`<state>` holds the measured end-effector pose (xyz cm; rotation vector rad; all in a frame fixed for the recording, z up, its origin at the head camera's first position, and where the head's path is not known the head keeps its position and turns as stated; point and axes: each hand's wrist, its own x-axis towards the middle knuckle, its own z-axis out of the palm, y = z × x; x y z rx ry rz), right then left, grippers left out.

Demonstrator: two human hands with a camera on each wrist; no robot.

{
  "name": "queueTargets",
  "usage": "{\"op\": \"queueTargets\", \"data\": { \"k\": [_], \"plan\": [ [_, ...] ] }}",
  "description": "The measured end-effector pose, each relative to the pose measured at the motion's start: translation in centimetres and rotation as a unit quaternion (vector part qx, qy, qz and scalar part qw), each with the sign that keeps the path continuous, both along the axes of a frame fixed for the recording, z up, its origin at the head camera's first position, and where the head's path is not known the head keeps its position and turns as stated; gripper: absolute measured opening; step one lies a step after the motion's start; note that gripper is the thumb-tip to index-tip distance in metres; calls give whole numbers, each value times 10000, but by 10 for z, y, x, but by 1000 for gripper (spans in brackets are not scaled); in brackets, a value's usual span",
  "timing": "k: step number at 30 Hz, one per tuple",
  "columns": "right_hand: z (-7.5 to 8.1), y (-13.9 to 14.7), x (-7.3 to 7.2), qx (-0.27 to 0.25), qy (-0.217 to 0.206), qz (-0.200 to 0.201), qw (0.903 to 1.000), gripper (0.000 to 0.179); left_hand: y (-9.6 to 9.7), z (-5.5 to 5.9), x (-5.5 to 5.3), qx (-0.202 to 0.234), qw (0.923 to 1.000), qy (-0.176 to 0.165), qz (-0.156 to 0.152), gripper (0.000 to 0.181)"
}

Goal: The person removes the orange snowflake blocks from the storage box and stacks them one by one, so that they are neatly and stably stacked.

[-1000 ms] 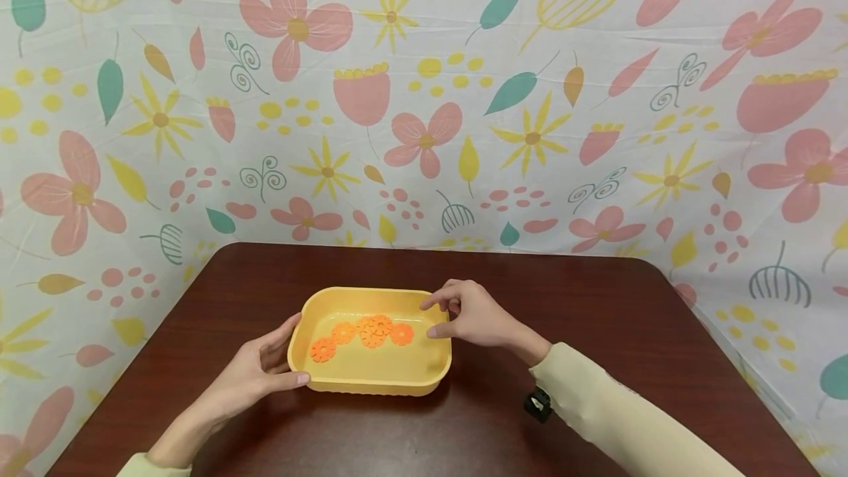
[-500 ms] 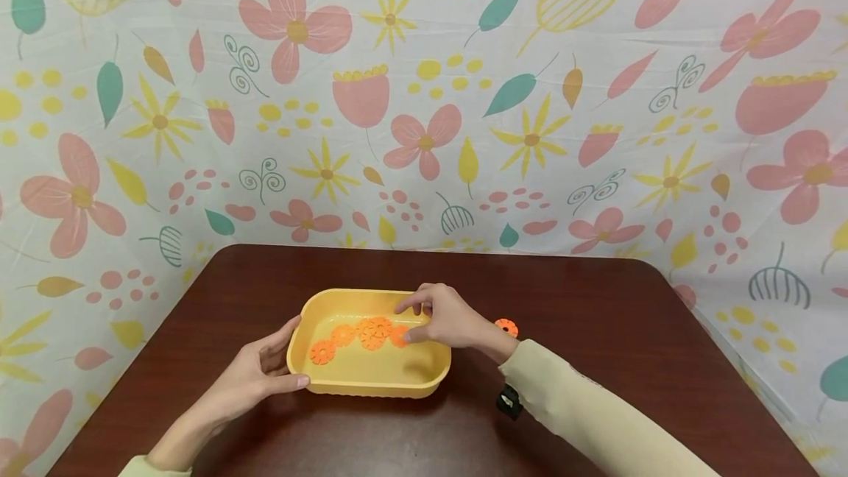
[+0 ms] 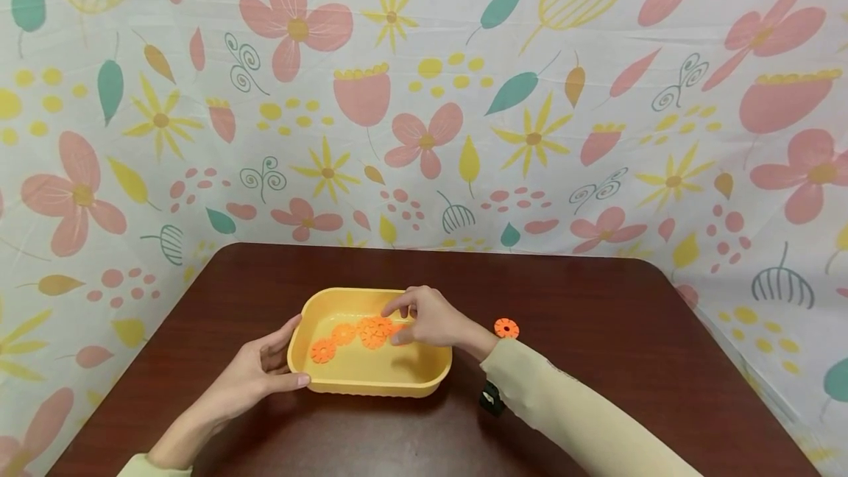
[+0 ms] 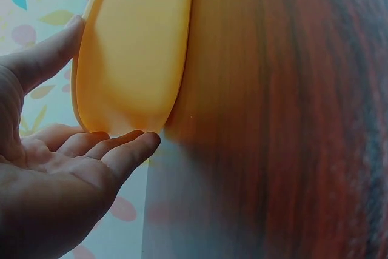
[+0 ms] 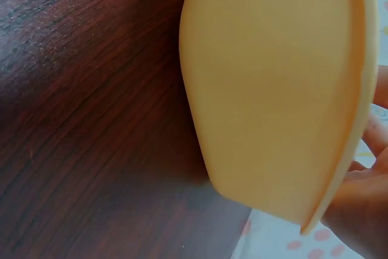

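A yellow plastic tub [image 3: 371,388] stands on the table. My left hand [image 3: 248,374] holds its left end, thumb on the front corner of the rim and fingers against the outer wall; the left wrist view shows the same hold on the tub [image 4: 136,47]. Several orange flower-shaped notched discs [image 3: 323,350] lie inside, some overlapping. My right hand [image 3: 433,317] reaches over the right rim into the tub, thumb and forefinger apart beside the rightmost disc, which the fingers partly hide. In the right wrist view the tub's wall [image 5: 267,89] covers most of that hand's fingertips.
One more orange disc [image 3: 506,327] lies on the dark brown table [image 3: 596,359] to the right of the tub, just beyond the right forearm. A flower-print cloth [image 3: 424,94] hangs behind the table and along its sides.
My right hand has moved left from the tub's right rim to over the discs. The disc on the table has come into view from behind the right wrist. The left hand stays put.
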<state>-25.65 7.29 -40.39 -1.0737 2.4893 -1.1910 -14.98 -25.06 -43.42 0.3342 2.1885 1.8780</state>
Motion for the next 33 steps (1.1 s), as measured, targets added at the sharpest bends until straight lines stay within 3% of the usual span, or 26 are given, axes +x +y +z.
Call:
{"op": "queueTargets", "data": {
  "k": [33],
  "plan": [
    [-17,-32,-7,792,-95,14,9968,49,-1,1,-1,-42,9999,81,-52,101]
  ]
}}
